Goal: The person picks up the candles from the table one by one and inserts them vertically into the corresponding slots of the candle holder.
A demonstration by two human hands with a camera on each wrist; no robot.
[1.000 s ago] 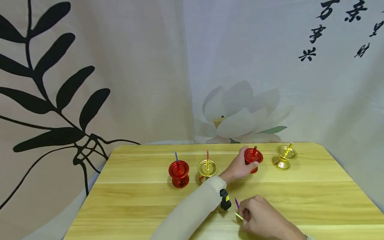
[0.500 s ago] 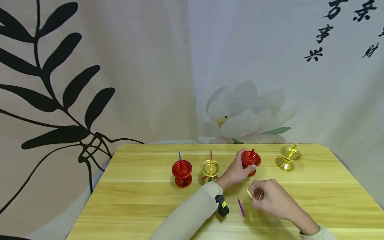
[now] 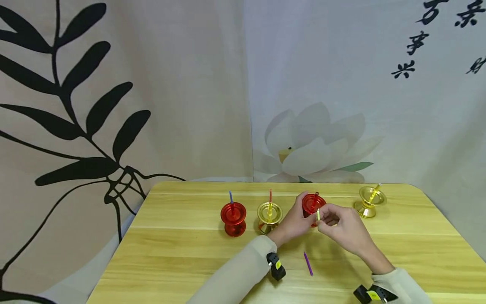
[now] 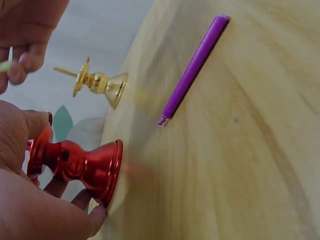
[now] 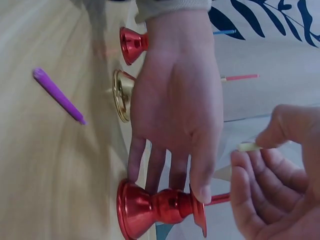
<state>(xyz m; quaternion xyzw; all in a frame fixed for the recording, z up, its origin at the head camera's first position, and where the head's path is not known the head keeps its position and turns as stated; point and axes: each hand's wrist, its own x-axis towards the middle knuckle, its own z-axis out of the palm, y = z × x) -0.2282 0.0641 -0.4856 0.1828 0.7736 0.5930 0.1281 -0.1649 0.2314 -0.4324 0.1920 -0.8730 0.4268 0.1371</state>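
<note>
My left hand grips a red metallic candle holder around its stem and dish, and the holder stands upright on the table. A thin red tube rises from its dish, seen in the right wrist view. Just to the right, my right hand pinches a short pale yellow-green candle between thumb and fingers. The pale candle is near the tube's top but apart from it; most of it is hidden by the fingers. Below the hands, a purple candle lies on the table.
To the left stand a red holder with a blue candle and a gold holder with a red candle. Another gold holder with a yellow tube is at the right. A printed curtain hangs behind the table.
My right hand has lifted the pale candle off the table, beside the purple one, and carried it up to the held red holder. My left hand keeps its grip. The head view has shifted slightly.
</note>
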